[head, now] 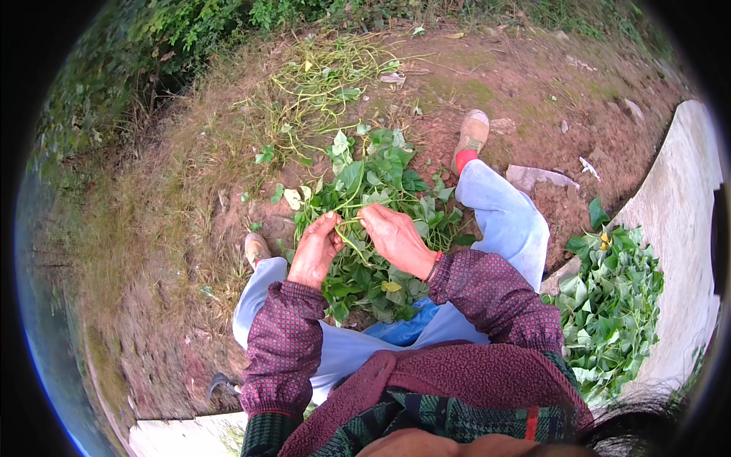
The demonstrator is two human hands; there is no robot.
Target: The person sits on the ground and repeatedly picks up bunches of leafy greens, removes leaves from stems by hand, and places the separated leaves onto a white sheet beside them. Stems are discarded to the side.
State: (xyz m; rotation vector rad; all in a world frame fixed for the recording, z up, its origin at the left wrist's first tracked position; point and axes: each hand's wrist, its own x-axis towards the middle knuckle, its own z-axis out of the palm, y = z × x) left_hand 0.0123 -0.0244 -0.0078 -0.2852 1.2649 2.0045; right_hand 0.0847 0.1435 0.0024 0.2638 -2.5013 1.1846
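My left hand (315, 247) pinches a thin green vine stem (349, 221) between thumb and fingers. From the right, my right hand (394, 235) pinches the same stem near its other end, close to my left hand. Part of the stem hangs down between the two hands. Beneath them, a heap of green leafy vines (391, 165) lies on the ground between my legs. One yellow leaf (391, 286) shows low in the heap. Something blue, perhaps plastic (408, 325), lies between my thighs.
Bare stems (331, 74) lie tangled on the ground beyond the heap. At the right, a pile of picked leaves (611, 308) rests on a concrete slab (679, 188). A curved blade (217, 384) is at lower left. A flat stone (539, 176) lies beyond my right leg.
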